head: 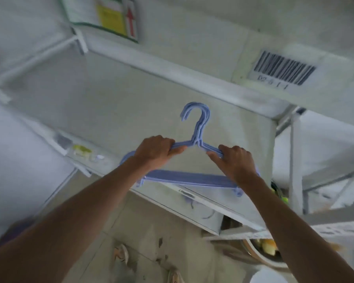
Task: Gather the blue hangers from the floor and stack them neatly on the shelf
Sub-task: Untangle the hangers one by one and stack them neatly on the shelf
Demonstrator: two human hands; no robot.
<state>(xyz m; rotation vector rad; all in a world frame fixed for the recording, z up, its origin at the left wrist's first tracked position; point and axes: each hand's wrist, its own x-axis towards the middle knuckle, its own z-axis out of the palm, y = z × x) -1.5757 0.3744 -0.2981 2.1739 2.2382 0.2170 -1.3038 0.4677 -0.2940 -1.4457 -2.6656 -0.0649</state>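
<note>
Shelf [114, 111] blurry, hangers [184, 178] part-hidden.

hangers [184, 178]: blue plastic, smooth, faint sheen, ribbed along the bottom bars
shelf [131, 111]: white board, matt, smooth; frame rails look like painted metal, though blur makes this unsure
barcode label [284, 68]: white paper, matt, black print
floor [143, 242]: pale, rough, surface chipped in patches
</note>
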